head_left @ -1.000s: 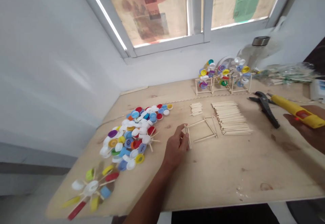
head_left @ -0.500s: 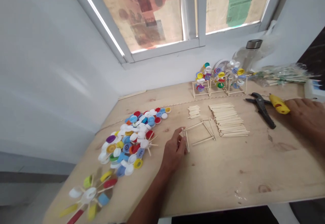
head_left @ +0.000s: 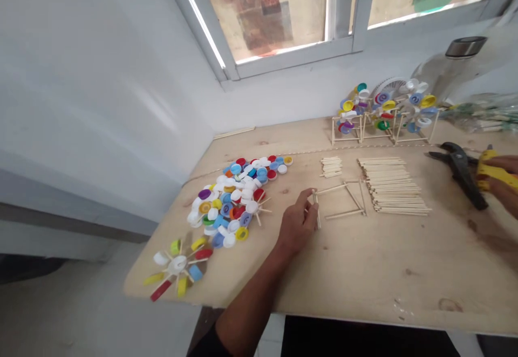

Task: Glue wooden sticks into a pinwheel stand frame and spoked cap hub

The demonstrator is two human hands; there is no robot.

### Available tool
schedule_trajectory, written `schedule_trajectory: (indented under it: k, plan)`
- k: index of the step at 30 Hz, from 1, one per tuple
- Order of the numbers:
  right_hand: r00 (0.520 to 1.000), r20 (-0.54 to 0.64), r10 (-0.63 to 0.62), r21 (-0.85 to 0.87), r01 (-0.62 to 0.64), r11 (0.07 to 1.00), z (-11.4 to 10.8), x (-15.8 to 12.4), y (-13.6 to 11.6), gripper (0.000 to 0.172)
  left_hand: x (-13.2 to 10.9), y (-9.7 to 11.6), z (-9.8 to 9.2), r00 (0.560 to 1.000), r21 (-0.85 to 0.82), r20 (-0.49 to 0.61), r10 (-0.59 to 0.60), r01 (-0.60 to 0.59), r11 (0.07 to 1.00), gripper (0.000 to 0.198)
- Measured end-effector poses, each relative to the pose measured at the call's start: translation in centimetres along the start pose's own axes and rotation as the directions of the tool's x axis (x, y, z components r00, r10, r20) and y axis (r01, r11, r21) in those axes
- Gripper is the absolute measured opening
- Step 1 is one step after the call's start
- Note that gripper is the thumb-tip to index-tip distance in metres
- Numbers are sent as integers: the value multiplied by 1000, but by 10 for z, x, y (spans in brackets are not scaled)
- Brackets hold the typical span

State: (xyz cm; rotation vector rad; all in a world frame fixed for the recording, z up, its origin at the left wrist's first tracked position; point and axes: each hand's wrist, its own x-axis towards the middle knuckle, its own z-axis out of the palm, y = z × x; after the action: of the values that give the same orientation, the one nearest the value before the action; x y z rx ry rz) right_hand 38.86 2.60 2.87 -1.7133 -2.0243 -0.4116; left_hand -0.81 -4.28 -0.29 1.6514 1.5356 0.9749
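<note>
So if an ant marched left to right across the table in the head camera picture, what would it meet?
Bottle-cap wheel → bottle-cap pile → left hand → square stick frame → row of long sticks → black pliers → yellow glue gun.

Operator's body, head view. Left grip (head_left: pixel 299 224): bare human hand; thumb and index finger discernible, nails too small to make out. Left forearm (head_left: pixel 259 297): uncovered, slender, tapering toward the wrist, outline smooth. Sleeve (head_left: pixel 208 343) near the left elbow: black, plain over the part visible, hem crossing the arm at a slant, seen past the near edge of the tabletop (head_left: pixel 364 270); weave not resolvable. Right grip (head_left: pixel 506 195): bare hand, cut off at right of view, finger outlines soft. Black patch (head_left: pixel 364 338) below the near edge: cannot tell whether clothing.
</note>
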Motion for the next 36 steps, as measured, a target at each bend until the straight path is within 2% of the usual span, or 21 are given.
schedule_trajectory:
  k: [1,3,5,7,9,13,18,28,36]
  plan:
    - [999,6,-42,75,42,996,-3,1,-25,65,0,0,0,1000,-4,-2,0,0,1000,34]
    - [990,100,-103,294,69,953,-5,4,-74,55,0,0,0,1000,-12,-6,2,-2,1000,34]
    - [963,239,-122,463,-3,886,-1,7,-114,43,0,0,0,1000,-16,-7,7,-7,1000,34]
    - [923,337,-185,556,-36,830,7,11,-140,43,1,0,0,1000,-10,-10,9,-9,1000,34]
    - [888,411,-207,585,-83,807,15,13,-156,43,1,0,0,1000,1,-14,6,-6,1000,34]
    - [835,513,-201,580,-164,798,27,10,-168,39,1,-2,0,1000,15,-16,7,-7,1000,35]
    - [807,573,-141,551,-252,795,37,3,-174,34,1,-2,1,1000,-3,-23,13,-13,1000,34]
    - [807,554,-203,726,-349,593,39,-4,-174,37,1,-1,0,1000,-10,-3,7,-7,1000,35]
    - [801,556,-223,725,-336,601,41,-9,-173,35,1,-1,0,1000,-13,-2,3,-3,1000,37]
